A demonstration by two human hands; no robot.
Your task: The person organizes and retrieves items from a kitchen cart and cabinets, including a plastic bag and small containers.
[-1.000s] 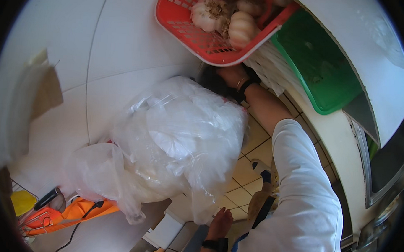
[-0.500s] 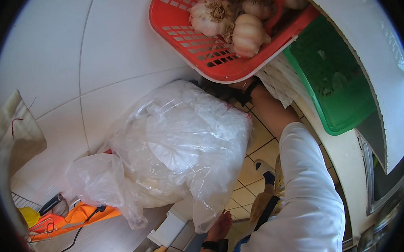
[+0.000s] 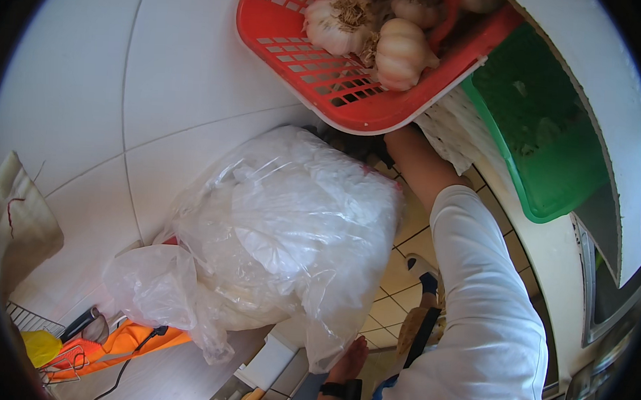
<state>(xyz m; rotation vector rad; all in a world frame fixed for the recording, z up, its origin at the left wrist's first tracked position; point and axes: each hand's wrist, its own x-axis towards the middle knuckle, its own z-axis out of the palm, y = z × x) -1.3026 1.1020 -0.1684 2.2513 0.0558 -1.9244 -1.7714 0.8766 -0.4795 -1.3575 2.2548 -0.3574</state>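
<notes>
My right arm [image 3: 471, 237], in a white sleeve, reaches up and away; its hand is hidden behind the red basket [image 3: 368, 124]. The slotted plastic basket holds several garlic bulbs [image 3: 404, 56]. My left hand [image 3: 348, 362], with a black band at the wrist, hangs low beside the bag's near edge. Its fingers show only in part, loosely bent, with nothing seen in them. A large clear plastic bag [image 3: 283, 212], bulging with pale contents, fills the middle; a smaller crumpled part [image 3: 153, 274] spreads to its left.
A green plastic tub [image 3: 547, 168] with scraps stands at the right, behind a white cut-edged panel [image 3: 608, 106]. White wall tiles [image 3: 59, 78] rise at the left. Orange cloth [image 3: 121, 345], a wire rack [image 3: 31, 319] and a black cable lie at lower left. Tiled floor [image 3: 392, 276] shows below.
My right arm has gone slightly further behind the basket, its wristband now mostly hidden. Basket and green tub sit slightly further right in the picture. The left hand looks much the same.
</notes>
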